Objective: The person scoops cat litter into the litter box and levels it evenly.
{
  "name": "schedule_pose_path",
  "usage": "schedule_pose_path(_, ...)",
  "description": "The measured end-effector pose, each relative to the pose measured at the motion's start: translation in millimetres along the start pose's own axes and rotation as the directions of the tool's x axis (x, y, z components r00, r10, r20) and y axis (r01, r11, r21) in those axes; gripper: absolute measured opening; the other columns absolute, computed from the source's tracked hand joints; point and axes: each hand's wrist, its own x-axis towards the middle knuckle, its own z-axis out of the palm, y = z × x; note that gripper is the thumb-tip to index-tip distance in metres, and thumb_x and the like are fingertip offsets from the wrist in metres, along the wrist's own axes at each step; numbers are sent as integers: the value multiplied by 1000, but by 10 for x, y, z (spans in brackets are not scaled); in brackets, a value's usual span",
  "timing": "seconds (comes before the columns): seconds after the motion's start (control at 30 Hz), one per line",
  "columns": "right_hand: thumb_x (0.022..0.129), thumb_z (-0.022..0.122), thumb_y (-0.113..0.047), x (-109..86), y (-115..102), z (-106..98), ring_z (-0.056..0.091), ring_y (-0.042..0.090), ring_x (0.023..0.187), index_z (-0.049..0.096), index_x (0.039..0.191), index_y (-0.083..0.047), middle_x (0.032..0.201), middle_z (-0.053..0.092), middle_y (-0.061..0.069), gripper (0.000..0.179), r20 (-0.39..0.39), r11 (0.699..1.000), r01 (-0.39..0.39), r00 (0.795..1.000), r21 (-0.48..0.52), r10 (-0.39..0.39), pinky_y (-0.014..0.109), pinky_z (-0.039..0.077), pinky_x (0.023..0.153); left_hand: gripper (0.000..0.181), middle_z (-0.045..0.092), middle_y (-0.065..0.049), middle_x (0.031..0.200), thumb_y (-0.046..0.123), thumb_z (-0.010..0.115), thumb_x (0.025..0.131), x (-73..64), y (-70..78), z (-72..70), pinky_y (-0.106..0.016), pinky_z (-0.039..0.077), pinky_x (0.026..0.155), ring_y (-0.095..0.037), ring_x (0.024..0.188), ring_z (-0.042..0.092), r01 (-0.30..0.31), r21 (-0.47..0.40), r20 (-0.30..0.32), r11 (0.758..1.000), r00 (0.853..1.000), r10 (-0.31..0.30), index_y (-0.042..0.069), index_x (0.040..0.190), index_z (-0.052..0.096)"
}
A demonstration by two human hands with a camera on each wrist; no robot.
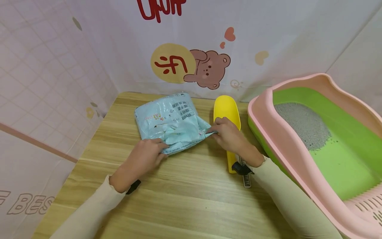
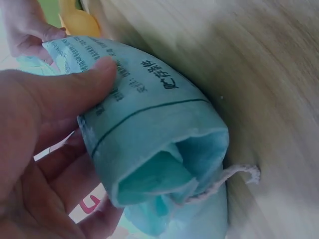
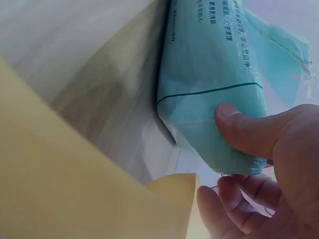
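A light-blue printed plastic bag lies on the wooden table, its near end folded and crumpled. My left hand grips the near left corner, with the thumb on the printed face and fingers behind in the left wrist view. At that corner the bag forms an open fold, and a pale string hangs beside it. The opposite corner is pinched by my right hand between thumb and fingers. Beneath the right hand and wrist lies a yellow scoop, its middle partly hidden.
To the right stands a litter box with a pink rim and green tub, holding a patch of grey litter. A dark ruler-like strip lies by the scoop handle. A printed curtain rises behind the table.
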Motion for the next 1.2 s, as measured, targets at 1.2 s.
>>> schedule_pose_path(1.2, 100, 81, -8, -69, -97, -274, 76, 30, 84, 84, 116, -5, 106, 83, 10, 17, -23, 976, -220, 975, 10, 220, 47, 61, 75, 10, 81, 1, 94, 15, 82, 99, 17, -169, -71, -46, 60, 73, -25, 90, 78, 59, -189, 32, 980, 998, -54, 12, 106, 88)
